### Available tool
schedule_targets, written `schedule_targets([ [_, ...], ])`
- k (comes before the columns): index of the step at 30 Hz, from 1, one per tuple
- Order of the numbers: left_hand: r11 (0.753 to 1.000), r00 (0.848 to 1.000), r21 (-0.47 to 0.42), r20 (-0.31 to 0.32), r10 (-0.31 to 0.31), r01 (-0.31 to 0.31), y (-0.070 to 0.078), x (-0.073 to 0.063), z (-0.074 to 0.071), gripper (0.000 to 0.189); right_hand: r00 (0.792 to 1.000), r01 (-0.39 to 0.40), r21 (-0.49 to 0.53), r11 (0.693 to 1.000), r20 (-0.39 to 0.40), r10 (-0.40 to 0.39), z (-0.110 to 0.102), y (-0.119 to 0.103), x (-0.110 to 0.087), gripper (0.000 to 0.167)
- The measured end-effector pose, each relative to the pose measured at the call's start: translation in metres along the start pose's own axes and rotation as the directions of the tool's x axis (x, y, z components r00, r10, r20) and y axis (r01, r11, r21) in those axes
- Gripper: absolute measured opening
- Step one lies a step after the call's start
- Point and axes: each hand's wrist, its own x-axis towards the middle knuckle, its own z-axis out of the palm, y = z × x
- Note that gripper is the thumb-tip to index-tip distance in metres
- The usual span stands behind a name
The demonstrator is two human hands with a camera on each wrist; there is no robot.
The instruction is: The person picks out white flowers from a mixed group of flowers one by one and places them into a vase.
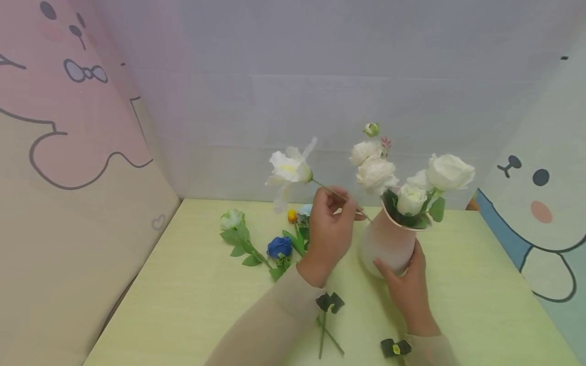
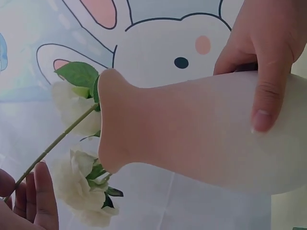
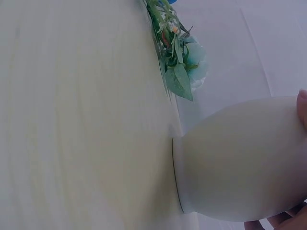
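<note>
My left hand (image 1: 330, 231) pinches the thin stem of a white artificial flower (image 1: 289, 170), whose broad petals point up and left. In the left wrist view the stem (image 2: 57, 140) slants up to the vase's mouth, its tip overlapping the rim. My right hand (image 1: 409, 284) grips the lower body of a pink-to-white vase (image 1: 386, 244), thumb on the near side. The vase leans, and its base (image 3: 178, 175) is at the tabletop in the right wrist view. White roses (image 1: 450, 173), cream blooms (image 1: 376, 173) and green leaves stand in the vase.
Left of the vase lie a pale green-white flower (image 1: 232, 218), a blue rose (image 1: 279, 247) and a small orange flower (image 1: 292, 216). Loose green stems (image 1: 322, 335) lie near the front of the pale yellow table (image 1: 183, 305). Cartoon-printed panels and a pale backdrop (image 1: 229, 117) surround it.
</note>
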Motion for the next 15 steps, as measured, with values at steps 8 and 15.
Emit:
schedule_targets([
  [8,0.998,0.998,-0.015,-0.025,0.065,-0.066,0.001,0.012,0.009,0.016,1.000,0.000,0.005,1.000,-0.003,0.000,-0.001,0.001,0.000,0.107],
  [15,0.991,0.994,0.070,0.013,0.110,-0.110,-0.001,0.016,0.013,0.014,1.000,0.006,0.004,1.000,0.005,-0.006,0.000,-0.003,0.000,0.107],
])
